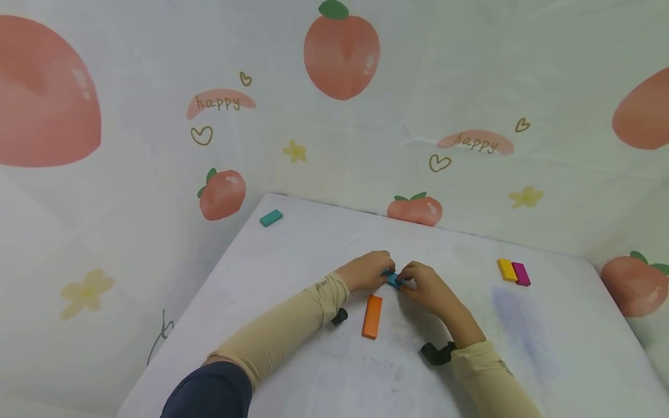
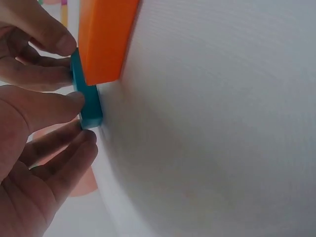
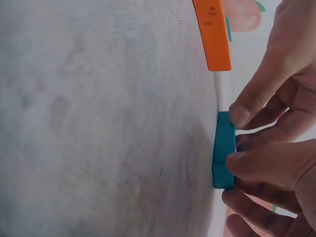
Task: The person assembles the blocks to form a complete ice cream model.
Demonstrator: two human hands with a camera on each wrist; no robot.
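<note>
A blue-teal block (image 1: 393,280) lies on the white table just beyond an orange block (image 1: 372,317). My left hand (image 1: 368,271) pinches its left end, the thumb on the near side in the left wrist view. From the other side my right hand (image 1: 425,287) pinches the right end of the same teal block (image 3: 224,140). A crease crosses its surface in the right wrist view; I cannot tell whether it is one piece or two. The orange block (image 2: 105,42) stands close by, touched by neither hand.
A teal block (image 1: 271,218) lies at the far left corner of the table (image 1: 324,226). Toward the right, a yellow block (image 1: 506,270) and a magenta block (image 1: 521,274) sit side by side. Black wrist-camera parts (image 1: 438,353) show by the sleeves. A peach-printed cloth (image 1: 340,151) hangs behind.
</note>
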